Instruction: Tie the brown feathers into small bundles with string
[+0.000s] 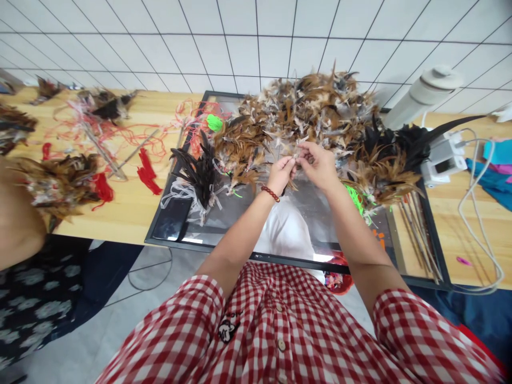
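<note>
My left hand (282, 174), with a red bead bracelet on the wrist, pinches a small brown feather (293, 185) whose tip shows below the fingers. My right hand (320, 164) meets it fingertip to fingertip, its thumb and forefinger closed on the feather's pale end. The fingers hide most of it. Just beyond both hands rises a big heap of brown and grey feathers (312, 106). Under them is a dark-framed glass panel (240, 213). A bunch of black feathers (200, 170) lies left of my hands, and bright green strands (355, 200) are to the right.
A white bottle (422, 96) and a white charger (444, 160) with a looped cable stand at the right. Thin sticks (420, 234) lie on the panel's right side. Leftward are pink string (140, 133), red strands (148, 173) and another person's arm (20, 213). A tiled wall closes the back.
</note>
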Demonstrator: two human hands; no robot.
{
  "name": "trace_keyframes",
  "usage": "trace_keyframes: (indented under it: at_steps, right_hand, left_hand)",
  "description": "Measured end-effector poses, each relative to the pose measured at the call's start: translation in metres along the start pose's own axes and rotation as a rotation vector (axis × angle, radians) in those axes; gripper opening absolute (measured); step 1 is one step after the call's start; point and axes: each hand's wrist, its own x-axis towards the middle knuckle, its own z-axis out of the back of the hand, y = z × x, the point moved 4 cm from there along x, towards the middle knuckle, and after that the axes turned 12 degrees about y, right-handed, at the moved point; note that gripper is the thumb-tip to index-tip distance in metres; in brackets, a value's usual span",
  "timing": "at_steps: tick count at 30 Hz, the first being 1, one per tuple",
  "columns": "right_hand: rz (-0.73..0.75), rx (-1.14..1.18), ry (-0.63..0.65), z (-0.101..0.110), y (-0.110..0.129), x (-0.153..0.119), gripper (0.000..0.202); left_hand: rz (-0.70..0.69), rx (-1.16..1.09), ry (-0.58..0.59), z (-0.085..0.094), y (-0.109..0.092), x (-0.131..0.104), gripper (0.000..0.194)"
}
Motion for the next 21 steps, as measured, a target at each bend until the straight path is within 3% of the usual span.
trace_keyframes:
  at_steps: [8,13,17,21]
  right_hand:
    - [-0.06,0.278,0.099,0.004,-0.017,0.001,0.046]
    - [-0.027,0.327,0.225,0.014,-0.013,0.0,0.023]
    - [-0.04,0.259,0.111,0.016,-0.004,0.0,0.013]
    - [-0.089,0.191,0.026,0.01,-0.006,0.002,0.013]
  left_hand:
    - [0.002,-0.057,0.087,0.0,0.002,0.0,0.034]
    - [0.038,-0.047,0.203,-0.003,0.004,-0.003,0.031]
    - [0.006,-0.052,0.24,-0.004,0.002,-0.004,0.03]
    - [0.023,-0.093,0.113,0.003,-0.002,-0.002,0.03]
